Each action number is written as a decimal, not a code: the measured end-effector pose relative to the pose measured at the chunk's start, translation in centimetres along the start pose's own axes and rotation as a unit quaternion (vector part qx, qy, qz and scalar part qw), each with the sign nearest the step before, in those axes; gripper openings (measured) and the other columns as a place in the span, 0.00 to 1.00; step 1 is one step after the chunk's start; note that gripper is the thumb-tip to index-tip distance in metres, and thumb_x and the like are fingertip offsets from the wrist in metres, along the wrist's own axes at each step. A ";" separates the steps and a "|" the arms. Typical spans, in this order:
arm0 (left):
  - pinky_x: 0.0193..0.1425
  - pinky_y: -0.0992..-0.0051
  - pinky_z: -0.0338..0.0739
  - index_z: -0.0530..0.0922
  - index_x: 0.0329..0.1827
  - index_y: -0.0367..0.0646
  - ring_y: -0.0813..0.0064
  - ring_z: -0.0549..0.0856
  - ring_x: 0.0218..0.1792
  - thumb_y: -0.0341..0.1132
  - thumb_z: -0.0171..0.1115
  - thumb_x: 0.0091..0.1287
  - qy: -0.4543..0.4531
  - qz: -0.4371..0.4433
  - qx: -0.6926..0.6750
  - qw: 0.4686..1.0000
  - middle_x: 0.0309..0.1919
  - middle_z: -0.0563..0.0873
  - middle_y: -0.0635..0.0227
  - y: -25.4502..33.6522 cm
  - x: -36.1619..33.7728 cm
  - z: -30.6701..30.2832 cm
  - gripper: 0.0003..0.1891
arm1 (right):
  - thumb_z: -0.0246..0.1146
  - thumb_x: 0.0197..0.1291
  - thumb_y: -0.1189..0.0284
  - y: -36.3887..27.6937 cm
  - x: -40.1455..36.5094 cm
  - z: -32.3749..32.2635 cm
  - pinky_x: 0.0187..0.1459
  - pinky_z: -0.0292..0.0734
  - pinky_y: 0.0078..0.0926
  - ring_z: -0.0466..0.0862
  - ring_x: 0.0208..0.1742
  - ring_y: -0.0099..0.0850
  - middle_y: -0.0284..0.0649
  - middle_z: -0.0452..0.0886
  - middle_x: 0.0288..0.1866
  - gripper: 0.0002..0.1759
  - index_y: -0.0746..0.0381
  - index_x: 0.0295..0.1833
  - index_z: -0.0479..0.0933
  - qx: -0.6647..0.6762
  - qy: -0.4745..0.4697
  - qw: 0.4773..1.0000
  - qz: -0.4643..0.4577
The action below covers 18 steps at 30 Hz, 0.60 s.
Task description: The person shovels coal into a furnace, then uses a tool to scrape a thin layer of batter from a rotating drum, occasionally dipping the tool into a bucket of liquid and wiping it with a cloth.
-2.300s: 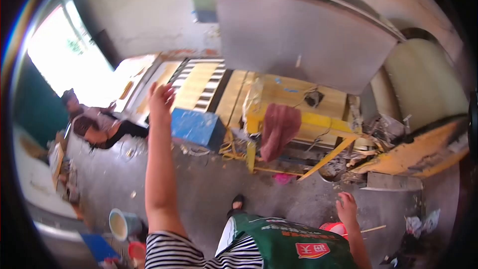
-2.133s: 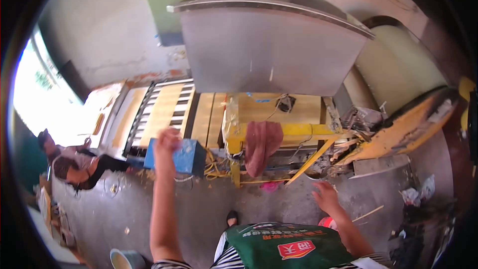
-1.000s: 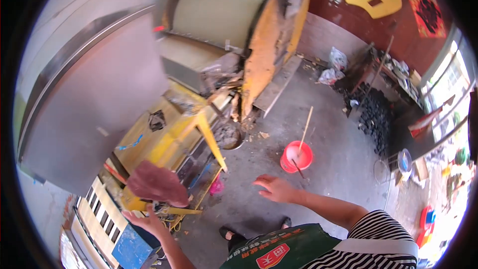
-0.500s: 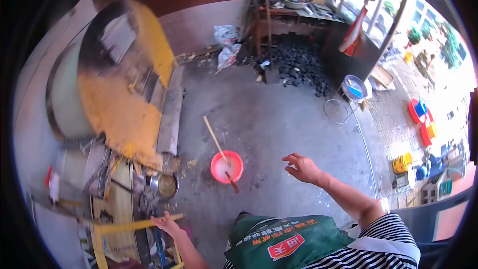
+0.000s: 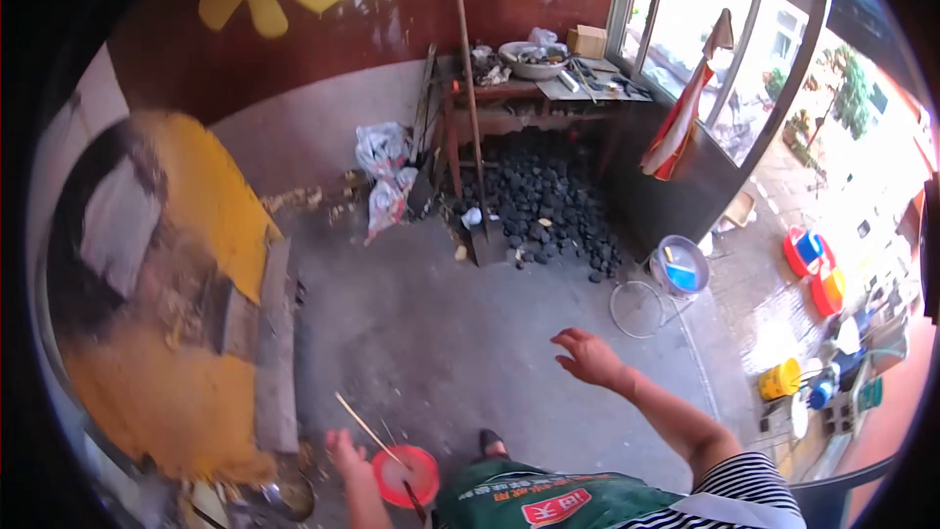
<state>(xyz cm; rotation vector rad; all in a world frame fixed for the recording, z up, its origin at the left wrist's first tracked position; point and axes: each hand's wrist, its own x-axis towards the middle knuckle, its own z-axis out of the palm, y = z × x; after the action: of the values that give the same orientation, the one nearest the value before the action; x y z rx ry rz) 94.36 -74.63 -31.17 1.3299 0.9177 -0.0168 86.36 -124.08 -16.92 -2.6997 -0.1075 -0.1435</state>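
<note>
Beside the red basin (image 5: 419, 478) at the lower middle is my left hand (image 5: 345, 451), its fingers apart and nothing in it. The basin holds a whitish liquid, with a long thin stick (image 5: 367, 425) and a dark-ended tool (image 5: 413, 500) leaning in it. My right hand (image 5: 587, 357) hangs in the air over the grey floor, fingers loosely spread and holding nothing.
A yellow, smoke-stained oven (image 5: 211, 206) stands at the left. At the back, a shovel (image 5: 472, 118) leans by a coal heap (image 5: 553, 196) under a cluttered table (image 5: 499, 90). A grey basin (image 5: 680, 266) on a stand is at the right, near a glazed door.
The view has shifted up, so the red basin sits lower in the frame. My left hand now appears beside the basin, away from the yellow frame. My right hand stays raised and empty.
</note>
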 end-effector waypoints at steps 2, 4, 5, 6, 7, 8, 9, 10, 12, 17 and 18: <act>0.56 0.57 0.63 0.64 0.65 0.54 0.72 0.69 0.58 0.37 0.58 0.61 -0.050 0.007 0.015 0.999 0.61 0.70 0.71 3.7 0.4 6.0 0.27 | 0.61 0.56 0.67 2.4 5.1 -3.4 0.50 0.74 0.38 0.77 0.50 0.45 0.45 0.76 0.51 0.19 0.59 0.54 0.73 0.004 0.026 1.000 0.015; 0.58 0.59 0.62 0.64 0.65 0.53 0.72 0.68 0.60 0.38 0.59 0.61 -0.066 0.031 0.022 0.997 0.61 0.70 0.71 8.7 0.9 10.4 0.27 | 0.61 0.56 0.67 5.6 9.8 -4.8 0.51 0.74 0.37 0.77 0.51 0.45 0.45 0.76 0.52 0.19 0.59 0.53 0.73 -0.014 0.039 0.999 0.012; 0.59 0.60 0.62 0.65 0.64 0.52 0.73 0.68 0.60 0.38 0.60 0.61 -0.058 0.080 0.012 0.995 0.61 0.70 0.71 10.5 3.1 11.6 0.27 | 0.61 0.56 0.67 7.4 12.2 -5.2 0.52 0.74 0.37 0.76 0.52 0.44 0.44 0.76 0.52 0.19 0.59 0.53 0.74 -0.033 0.038 0.999 0.010; 0.59 0.61 0.62 0.65 0.64 0.51 0.73 0.67 0.61 0.38 0.60 0.61 -0.046 0.127 -0.001 0.991 0.61 0.69 0.71 12.1 4.9 13.2 0.27 | 0.61 0.56 0.67 9.3 14.9 -5.6 0.52 0.74 0.37 0.76 0.52 0.44 0.44 0.76 0.52 0.19 0.59 0.53 0.74 -0.041 0.042 0.998 0.002; 0.60 0.61 0.61 0.66 0.64 0.50 0.73 0.67 0.60 0.38 0.59 0.61 -0.032 0.155 -0.023 0.987 0.61 0.70 0.71 14.1 5.2 14.9 0.26 | 0.61 0.56 0.66 11.3 17.9 -5.6 0.52 0.74 0.38 0.76 0.53 0.44 0.44 0.76 0.52 0.19 0.59 0.53 0.74 -0.060 0.022 0.998 -0.010; 0.60 0.60 0.61 0.66 0.63 0.49 0.73 0.68 0.60 0.37 0.59 0.61 -0.014 0.183 -0.042 0.982 0.61 0.70 0.71 15.7 5.3 16.1 0.26 | 0.62 0.56 0.66 13.4 21.0 -5.6 0.52 0.73 0.38 0.76 0.53 0.43 0.43 0.76 0.52 0.19 0.59 0.53 0.74 -0.076 -0.001 0.997 -0.024; 0.60 0.60 0.61 0.66 0.63 0.49 0.73 0.68 0.60 0.37 0.59 0.61 -0.004 0.182 -0.049 0.982 0.61 0.70 0.71 16.3 6.6 16.9 0.26 | 0.62 0.54 0.66 15.6 24.6 -5.5 0.54 0.71 0.39 0.75 0.56 0.42 0.42 0.75 0.53 0.20 0.58 0.53 0.74 -0.084 -0.028 0.996 -0.030; 0.58 0.61 0.64 0.67 0.62 0.48 0.73 0.70 0.57 0.37 0.59 0.60 0.024 0.196 -0.062 0.978 0.59 0.71 0.70 16.1 8.0 17.4 0.25 | 0.62 0.54 0.66 17.8 28.4 -5.6 0.54 0.71 0.39 0.75 0.56 0.42 0.42 0.75 0.53 0.20 0.58 0.53 0.74 -0.083 -0.033 0.995 -0.042; 0.59 0.61 0.64 0.66 0.63 0.51 0.71 0.69 0.59 0.42 0.56 0.61 0.066 0.202 -0.077 0.974 0.59 0.71 0.69 14.0 9.2 19.0 0.26 | 0.62 0.53 0.65 22.6 36.7 -5.6 0.56 0.69 0.38 0.74 0.57 0.39 0.41 0.75 0.53 0.21 0.57 0.54 0.75 -0.180 -0.080 0.977 -0.085; 0.53 0.60 0.71 0.66 0.62 0.51 0.69 0.74 0.54 0.43 0.59 0.59 0.129 0.085 -0.162 0.975 0.53 0.74 0.69 3.9 8.7 22.9 0.26 | 0.61 0.49 0.65 35.7 61.4 -3.9 0.51 0.69 0.41 0.74 0.52 0.40 0.39 0.75 0.46 0.14 0.55 0.43 0.76 -0.281 -0.076 0.940 -0.178; 0.52 0.59 0.72 0.66 0.62 0.52 0.68 0.74 0.54 0.43 0.60 0.59 0.141 0.064 -0.164 0.974 0.54 0.74 0.68 1.5 8.2 23.5 0.27 | 0.60 0.48 0.66 38.7 66.3 -2.7 0.49 0.70 0.42 0.74 0.51 0.39 0.40 0.75 0.45 0.13 0.55 0.42 0.77 -0.313 -0.093 0.927 -0.186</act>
<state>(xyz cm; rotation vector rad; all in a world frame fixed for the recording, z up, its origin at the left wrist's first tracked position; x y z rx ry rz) 113.66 -89.75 -35.67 1.0949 1.0211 0.4177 155.66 -156.67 -22.87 -3.2926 -0.7522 -0.0339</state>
